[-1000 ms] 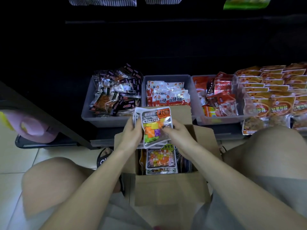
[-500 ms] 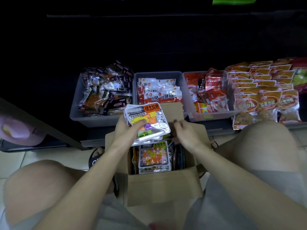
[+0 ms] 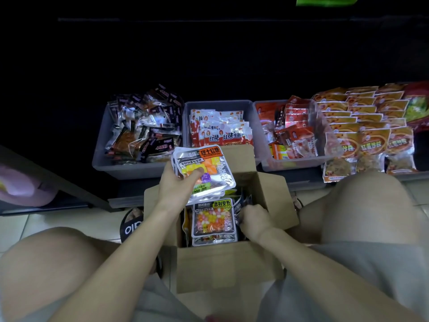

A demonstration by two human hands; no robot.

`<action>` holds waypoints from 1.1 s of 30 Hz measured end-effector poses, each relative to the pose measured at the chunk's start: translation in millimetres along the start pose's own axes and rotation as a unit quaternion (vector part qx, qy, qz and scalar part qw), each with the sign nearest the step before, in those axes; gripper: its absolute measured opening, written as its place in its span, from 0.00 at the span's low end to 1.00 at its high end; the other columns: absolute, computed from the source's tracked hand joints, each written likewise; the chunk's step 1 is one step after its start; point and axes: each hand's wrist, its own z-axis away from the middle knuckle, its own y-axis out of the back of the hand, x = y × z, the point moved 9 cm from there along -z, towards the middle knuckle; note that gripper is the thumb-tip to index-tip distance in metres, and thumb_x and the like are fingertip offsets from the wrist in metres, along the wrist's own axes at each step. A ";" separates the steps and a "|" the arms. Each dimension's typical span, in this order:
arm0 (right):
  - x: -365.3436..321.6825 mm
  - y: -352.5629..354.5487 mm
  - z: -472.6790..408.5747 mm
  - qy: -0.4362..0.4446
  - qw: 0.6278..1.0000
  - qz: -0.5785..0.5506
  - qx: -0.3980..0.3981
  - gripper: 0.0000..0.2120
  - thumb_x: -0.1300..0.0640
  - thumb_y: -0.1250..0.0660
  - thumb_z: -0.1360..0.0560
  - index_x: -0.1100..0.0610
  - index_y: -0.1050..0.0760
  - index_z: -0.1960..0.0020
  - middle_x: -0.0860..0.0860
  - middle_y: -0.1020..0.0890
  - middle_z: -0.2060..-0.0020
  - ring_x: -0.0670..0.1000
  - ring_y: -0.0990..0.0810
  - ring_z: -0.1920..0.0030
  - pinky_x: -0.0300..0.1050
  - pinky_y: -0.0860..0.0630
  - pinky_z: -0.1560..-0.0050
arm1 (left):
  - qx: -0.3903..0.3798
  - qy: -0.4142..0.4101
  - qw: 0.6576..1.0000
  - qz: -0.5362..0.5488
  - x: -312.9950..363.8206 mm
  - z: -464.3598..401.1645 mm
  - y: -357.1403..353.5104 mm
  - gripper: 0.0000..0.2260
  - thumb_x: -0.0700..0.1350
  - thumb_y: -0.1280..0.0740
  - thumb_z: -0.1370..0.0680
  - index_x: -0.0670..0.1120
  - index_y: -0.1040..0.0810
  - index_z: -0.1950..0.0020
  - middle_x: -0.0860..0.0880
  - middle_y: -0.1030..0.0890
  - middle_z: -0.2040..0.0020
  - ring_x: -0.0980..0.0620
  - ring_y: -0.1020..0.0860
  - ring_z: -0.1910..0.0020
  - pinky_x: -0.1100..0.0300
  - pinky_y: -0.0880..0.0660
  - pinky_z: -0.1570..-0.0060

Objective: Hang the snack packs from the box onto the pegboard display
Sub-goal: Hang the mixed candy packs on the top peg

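Observation:
An open cardboard box (image 3: 222, 266) stands on the floor between my knees. My left hand (image 3: 178, 184) grips a small stack of silver candy packs (image 3: 210, 166) with coloured cubes printed on them, held above the box's far side. Inside the box lie more snack packs (image 3: 212, 218), the top one showing small round candies. My right hand (image 3: 253, 219) reaches into the box's right side, its fingers closed on dark packs (image 3: 242, 204) standing there. The pegboard above is dark and barely visible.
Three grey bins sit on the low shelf ahead: dark packets (image 3: 144, 133), white-red packets (image 3: 220, 129), red packets (image 3: 290, 131). Orange packs (image 3: 369, 126) lie in rows at the right. A pink object (image 3: 21, 191) lies at the left. A green pack (image 3: 325, 0) hangs at the top.
My right hand let go of the candy stack and dropped into the box's right side. My left hand kept the stack and turned it a little to the left.

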 end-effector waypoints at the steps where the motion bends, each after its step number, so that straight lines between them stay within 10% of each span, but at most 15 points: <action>1: -1.2 4.6 5.9 0.009 1.000 -0.015 0.018 0.12 0.63 0.36 0.22 0.59 0.18 0.43 0.58 0.15 0.47 0.60 0.16 0.46 0.49 0.19 0.46 | 0.001 0.002 1.000 0.008 -0.2 -0.3 -0.5 0.17 0.48 0.25 0.22 0.51 0.24 0.36 0.58 0.17 0.49 0.59 0.18 0.49 0.75 0.28 0.64; 7: 22.3 58.1 33.2 0.014 0.967 -0.219 0.126 0.12 0.68 0.36 0.25 0.52 0.26 0.48 0.55 0.16 0.55 0.59 0.18 0.55 0.46 0.26 0.63 | -0.002 -0.008 1.000 0.026 0.8 1.0 1.9 0.15 0.49 0.26 0.21 0.51 0.24 0.37 0.57 0.17 0.48 0.63 0.21 0.53 0.79 0.31 0.67; 11: 38.9 82.7 34.3 0.041 0.927 -0.340 0.150 0.18 0.70 0.33 0.24 0.46 0.31 0.52 0.55 0.24 0.44 0.50 0.26 0.54 0.27 0.29 0.63 | 0.001 -0.018 0.999 0.044 -0.3 1.6 5.2 0.15 0.48 0.25 0.21 0.53 0.24 0.37 0.59 0.17 0.49 0.66 0.22 0.54 0.75 0.28 0.62; 18: 34.3 95.4 43.4 0.090 0.878 -0.438 0.169 0.18 0.65 0.34 0.25 0.41 0.29 0.47 0.54 0.20 0.41 0.58 0.17 0.45 0.65 0.20 0.44 | 0.005 -0.012 0.997 0.083 -2.8 4.4 13.5 0.19 0.49 0.22 0.25 0.52 0.23 0.36 0.54 0.14 0.45 0.51 0.15 0.44 0.47 0.19 0.39; 28: 2.3 169.1 70.6 0.151 0.773 -0.567 0.243 0.23 0.74 0.39 0.25 0.47 0.24 0.45 0.40 0.20 0.42 0.45 0.24 0.36 0.44 0.28 0.43 | 0.000 -0.013 0.996 0.089 4.3 18.8 27.8 0.21 0.56 0.22 0.29 0.56 0.22 0.39 0.56 0.13 0.46 0.52 0.15 0.45 0.42 0.20 0.37; 33: -61.5 170.1 66.2 0.201 0.814 -0.519 0.165 0.13 0.62 0.31 0.22 0.48 0.27 0.41 0.38 0.25 0.37 0.47 0.27 0.35 0.47 0.27 0.38 | -0.001 -0.043 0.992 0.122 23.0 26.3 36.7 0.12 0.50 0.27 0.20 0.54 0.22 0.37 0.53 0.14 0.42 0.50 0.16 0.41 0.40 0.22 0.34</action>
